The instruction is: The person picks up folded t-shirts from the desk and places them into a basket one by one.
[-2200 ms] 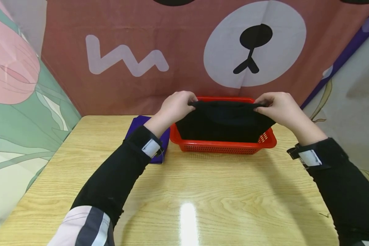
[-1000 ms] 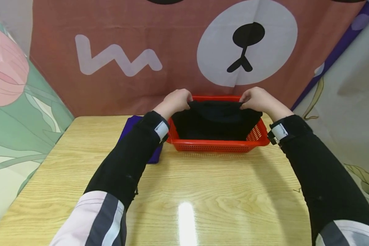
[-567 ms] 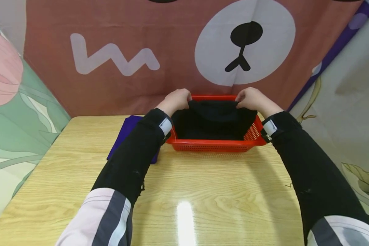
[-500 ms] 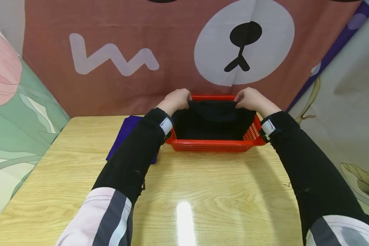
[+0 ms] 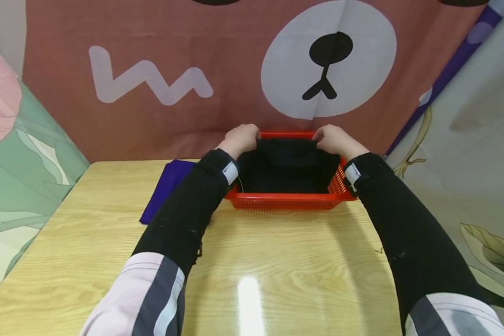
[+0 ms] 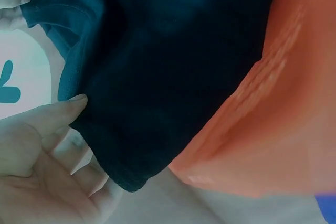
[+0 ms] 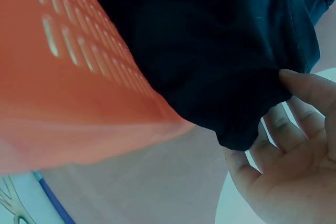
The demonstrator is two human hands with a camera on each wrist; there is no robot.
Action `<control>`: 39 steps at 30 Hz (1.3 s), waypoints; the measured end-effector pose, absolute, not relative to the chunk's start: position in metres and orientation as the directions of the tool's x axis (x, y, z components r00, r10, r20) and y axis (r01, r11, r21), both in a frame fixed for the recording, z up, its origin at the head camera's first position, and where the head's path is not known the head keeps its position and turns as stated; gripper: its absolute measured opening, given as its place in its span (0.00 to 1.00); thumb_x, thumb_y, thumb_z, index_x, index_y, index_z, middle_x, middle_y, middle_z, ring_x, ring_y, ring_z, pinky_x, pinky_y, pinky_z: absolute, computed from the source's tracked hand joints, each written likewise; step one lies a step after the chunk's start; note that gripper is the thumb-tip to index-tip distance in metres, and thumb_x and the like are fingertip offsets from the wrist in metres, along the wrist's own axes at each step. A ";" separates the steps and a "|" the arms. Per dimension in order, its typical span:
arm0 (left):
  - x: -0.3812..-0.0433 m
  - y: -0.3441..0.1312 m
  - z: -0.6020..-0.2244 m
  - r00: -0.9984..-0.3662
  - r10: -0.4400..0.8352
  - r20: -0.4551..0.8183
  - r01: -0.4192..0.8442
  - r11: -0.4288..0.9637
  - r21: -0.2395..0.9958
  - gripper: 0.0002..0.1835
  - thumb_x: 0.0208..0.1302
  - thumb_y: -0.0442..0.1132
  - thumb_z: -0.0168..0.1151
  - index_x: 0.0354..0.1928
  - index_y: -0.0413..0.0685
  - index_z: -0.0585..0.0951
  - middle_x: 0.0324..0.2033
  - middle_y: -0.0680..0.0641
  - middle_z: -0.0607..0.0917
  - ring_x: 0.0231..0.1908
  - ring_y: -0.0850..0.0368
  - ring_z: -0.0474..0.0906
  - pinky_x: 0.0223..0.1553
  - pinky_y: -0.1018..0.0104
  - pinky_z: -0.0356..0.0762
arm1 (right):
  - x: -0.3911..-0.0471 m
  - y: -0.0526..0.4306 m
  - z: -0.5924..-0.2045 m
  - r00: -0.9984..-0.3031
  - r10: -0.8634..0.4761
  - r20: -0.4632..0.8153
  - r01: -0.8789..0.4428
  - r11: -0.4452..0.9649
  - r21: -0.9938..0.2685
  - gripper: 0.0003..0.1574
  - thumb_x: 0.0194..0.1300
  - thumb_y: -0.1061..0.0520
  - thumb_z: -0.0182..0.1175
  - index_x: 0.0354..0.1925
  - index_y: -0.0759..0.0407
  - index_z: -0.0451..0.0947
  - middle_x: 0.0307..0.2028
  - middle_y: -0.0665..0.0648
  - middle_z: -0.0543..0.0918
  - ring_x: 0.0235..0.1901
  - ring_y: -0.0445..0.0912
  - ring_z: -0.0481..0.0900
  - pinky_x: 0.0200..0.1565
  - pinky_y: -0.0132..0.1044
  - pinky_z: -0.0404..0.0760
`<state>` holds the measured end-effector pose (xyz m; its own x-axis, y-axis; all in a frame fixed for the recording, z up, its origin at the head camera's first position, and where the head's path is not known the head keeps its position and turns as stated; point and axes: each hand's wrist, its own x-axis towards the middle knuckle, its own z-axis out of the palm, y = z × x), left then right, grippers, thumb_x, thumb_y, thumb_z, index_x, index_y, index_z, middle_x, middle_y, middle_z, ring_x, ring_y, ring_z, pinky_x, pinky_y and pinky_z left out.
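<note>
A black garment (image 5: 291, 168) with a stitched hem hangs from both hands, its lower part inside a red plastic basket (image 5: 283, 203) with slotted sides. My left hand (image 5: 242, 138) pinches the top edge near its left end. In the left wrist view, the thumb of the left hand (image 6: 47, 156) lies over the fabric, with the fingers behind it. My right hand (image 5: 336, 140) pinches the same edge further right. The right wrist view shows the right hand (image 7: 286, 140) with its thumb on the cloth and a small corner hanging past the fingers.
Left of the basket lies a folded purple cloth (image 5: 168, 186), partly covered by the left forearm. Basket and cloth are on a wooden table (image 5: 277, 261). Close behind hangs a brown curtain (image 5: 151, 126) with a bear face print.
My right hand has moved left, closer to the left hand, so the held edge of the garment spans less width. The whole head view has shifted slightly. Both hands keep their grip.
</note>
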<state>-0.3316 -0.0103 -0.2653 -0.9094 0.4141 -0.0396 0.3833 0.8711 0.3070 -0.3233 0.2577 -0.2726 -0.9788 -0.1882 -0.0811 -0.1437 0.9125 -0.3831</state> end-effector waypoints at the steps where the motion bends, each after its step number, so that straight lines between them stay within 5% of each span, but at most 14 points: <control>1: -0.333 -0.010 -0.267 -0.910 0.413 -0.041 0.383 0.873 0.302 0.07 0.67 0.29 0.56 0.36 0.45 0.82 0.31 0.47 0.74 0.32 0.52 0.68 0.33 0.63 0.66 | -0.324 0.257 -0.274 -0.979 -0.186 -0.085 -0.140 0.913 -0.384 0.18 0.70 0.67 0.52 0.56 0.73 0.74 0.53 0.73 0.76 0.48 0.63 0.71 0.58 0.57 0.71; 7: -0.331 -0.008 -0.268 -0.913 0.404 -0.053 0.374 0.881 0.288 0.10 0.66 0.28 0.56 0.44 0.46 0.82 0.38 0.46 0.78 0.35 0.53 0.70 0.37 0.61 0.67 | -0.324 0.254 -0.274 -0.974 -0.202 -0.102 -0.152 0.919 -0.365 0.21 0.69 0.69 0.49 0.58 0.73 0.73 0.54 0.74 0.75 0.49 0.64 0.70 0.60 0.58 0.69; 29: -0.328 -0.007 -0.264 -0.921 0.386 -0.045 0.366 0.901 0.232 0.04 0.67 0.30 0.54 0.38 0.46 0.77 0.31 0.47 0.73 0.32 0.52 0.69 0.35 0.61 0.67 | -0.326 0.250 -0.274 -0.966 -0.244 -0.081 -0.211 0.932 -0.294 0.20 0.69 0.68 0.50 0.56 0.74 0.75 0.53 0.73 0.77 0.48 0.62 0.73 0.58 0.57 0.71; 39: -0.328 -0.015 -0.256 -0.919 0.393 -0.036 0.371 0.891 0.261 0.12 0.70 0.34 0.55 0.53 0.45 0.79 0.44 0.45 0.80 0.41 0.49 0.73 0.43 0.58 0.72 | -0.325 0.250 -0.268 -0.966 -0.250 -0.066 -0.215 0.918 -0.332 0.22 0.72 0.59 0.51 0.58 0.72 0.74 0.52 0.72 0.78 0.48 0.61 0.73 0.55 0.55 0.72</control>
<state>-0.3284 -0.0153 -0.2563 -0.9187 0.3933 -0.0358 0.3713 0.8910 0.2612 -0.3253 0.2501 -0.2677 -0.9661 -0.2496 -0.0661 -0.2146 0.9184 -0.3325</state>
